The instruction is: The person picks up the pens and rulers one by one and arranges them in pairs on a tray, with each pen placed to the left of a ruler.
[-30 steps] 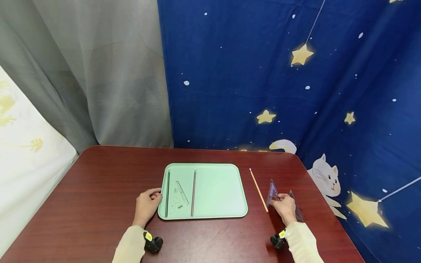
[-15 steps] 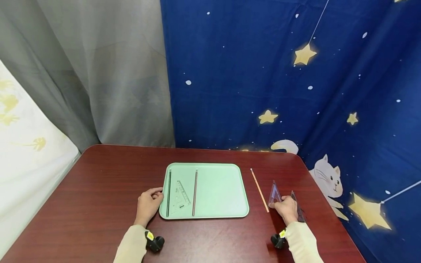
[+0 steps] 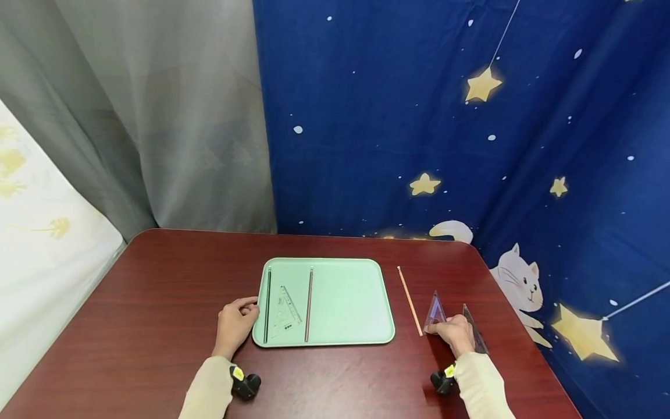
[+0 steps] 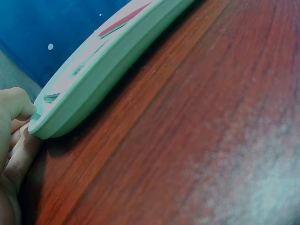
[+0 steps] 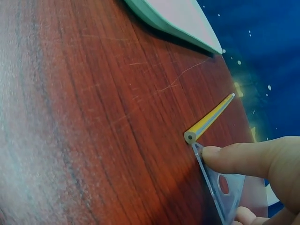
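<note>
My left hand (image 3: 234, 327) grips the left rim of the pale green tray (image 3: 350, 302); in the left wrist view its thumb lies on the rim and its fingers against the outer side. On the tray lie a dark pencil (image 3: 267, 305), a clear set square (image 3: 286, 314) and a red pencil (image 3: 309, 305). Right of the tray, my right hand (image 3: 456, 334) holds a bluish transparent set square (image 5: 232, 192), thumb at its near left corner and fingers at the other side. That corner lies close to the unsharpened end of an orange-yellow pencil (image 3: 410, 301).
A second, darker transparent set square (image 3: 473, 327) lies just right of my right hand, partly hidden by it. The dark red wooden table (image 3: 173, 291) ends at the back against a grey curtain (image 3: 204, 145) and a blue star-patterned curtain (image 3: 361, 128).
My right thumb has shifted left and down to the near left corner of the bluish set square, which has turned slightly. My left hand keeps its grip on the tray, which stays in place.
</note>
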`<control>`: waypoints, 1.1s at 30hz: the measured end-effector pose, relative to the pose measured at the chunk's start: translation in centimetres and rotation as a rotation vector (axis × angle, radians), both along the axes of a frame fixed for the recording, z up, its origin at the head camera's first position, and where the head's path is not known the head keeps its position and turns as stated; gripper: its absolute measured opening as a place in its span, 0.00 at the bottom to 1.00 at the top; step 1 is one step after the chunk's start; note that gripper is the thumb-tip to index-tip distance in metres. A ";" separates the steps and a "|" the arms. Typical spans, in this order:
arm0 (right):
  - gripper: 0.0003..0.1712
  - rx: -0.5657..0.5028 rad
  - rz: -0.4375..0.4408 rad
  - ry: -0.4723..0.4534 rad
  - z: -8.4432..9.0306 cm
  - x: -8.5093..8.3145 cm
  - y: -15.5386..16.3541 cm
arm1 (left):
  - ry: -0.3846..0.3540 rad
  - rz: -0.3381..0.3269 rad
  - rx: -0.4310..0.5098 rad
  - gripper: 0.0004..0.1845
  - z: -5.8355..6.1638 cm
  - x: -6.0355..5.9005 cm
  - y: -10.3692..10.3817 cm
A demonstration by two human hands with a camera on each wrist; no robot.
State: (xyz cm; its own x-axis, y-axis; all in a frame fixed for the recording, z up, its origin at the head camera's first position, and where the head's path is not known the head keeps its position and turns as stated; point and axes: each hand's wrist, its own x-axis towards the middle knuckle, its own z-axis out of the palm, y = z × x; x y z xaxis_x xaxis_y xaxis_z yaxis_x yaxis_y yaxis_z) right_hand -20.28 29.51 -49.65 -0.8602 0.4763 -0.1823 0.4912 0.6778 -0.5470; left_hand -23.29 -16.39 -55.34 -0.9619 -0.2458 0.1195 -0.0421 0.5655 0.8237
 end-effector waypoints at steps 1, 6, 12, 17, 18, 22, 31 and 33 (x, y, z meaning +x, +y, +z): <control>0.23 0.006 0.005 -0.005 0.0 0.0 0.0 | 0.003 0.002 0.002 0.13 0.0 -0.1 0.0; 0.21 -0.013 0.016 -0.006 0.1 0.1 0.2 | -0.011 -0.002 0.007 0.14 0.0 0.0 0.1; 0.25 -0.116 -0.003 0.063 -0.1 0.3 0.0 | -0.023 -0.002 -0.010 0.15 0.1 0.1 -0.3; 0.26 -0.261 -0.053 0.128 -0.3 0.7 0.2 | -0.018 -0.007 -0.012 0.15 0.1 -0.1 -0.1; 0.25 -0.299 -0.066 0.138 -0.4 0.7 0.3 | -0.016 -0.007 -0.011 0.15 0.1 -0.1 0.0; 0.22 -0.466 -0.121 0.197 -0.5 0.9 0.0 | -0.001 -0.003 -0.010 0.14 0.0 0.0 0.1; 0.22 -0.724 -0.158 0.263 0.1 1.4 -0.6 | 0.011 -0.007 -0.005 0.14 0.0 0.0 0.0; 0.20 -0.760 -0.161 0.267 0.2 1.6 -0.8 | 0.001 -0.011 -0.001 0.14 0.1 0.0 -0.1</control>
State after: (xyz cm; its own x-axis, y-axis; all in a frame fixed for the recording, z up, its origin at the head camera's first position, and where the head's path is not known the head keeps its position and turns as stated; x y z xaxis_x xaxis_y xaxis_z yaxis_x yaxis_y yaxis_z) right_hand -18.65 28.71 -49.47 -0.8520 0.4262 -0.3040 0.3393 0.0073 -0.9406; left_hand -23.26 -16.45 -55.26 -0.9643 -0.2354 0.1210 -0.0351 0.5668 0.8231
